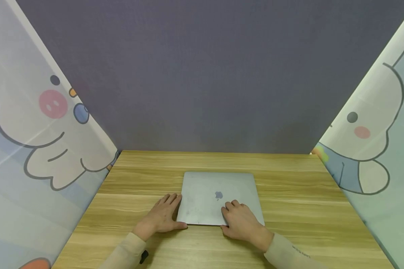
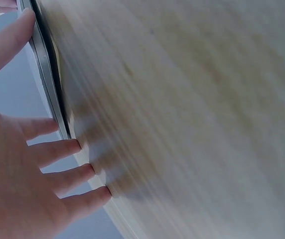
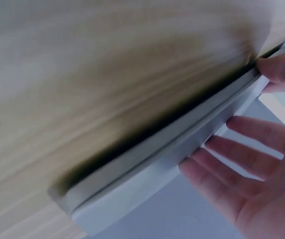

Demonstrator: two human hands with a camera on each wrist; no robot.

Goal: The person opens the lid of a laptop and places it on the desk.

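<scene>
A closed silver laptop [image 1: 202,198] with a dark apple logo lies flat on the wooden table. My left hand [image 1: 165,216] is spread at its front left corner: the thumb touches the front edge, the index fingertip meets the left side. In the left wrist view, the other fingertips [image 2: 85,172] of that hand rest on the tabletop beside the laptop [image 2: 48,74]. My right hand [image 1: 240,222] lies over the front right part of the lid. The right wrist view has its extended fingers [image 3: 247,149] on the lid and the thumb at the front edge of the laptop [image 3: 147,169].
The wooden table [image 1: 296,198] extends around the laptop on every side. Behind it rises a dark grey panel [image 1: 202,74]. Cartoon-printed curtains [image 1: 17,157] flank the table on left and right. A small black object [image 1: 143,257] shows beside the left sleeve.
</scene>
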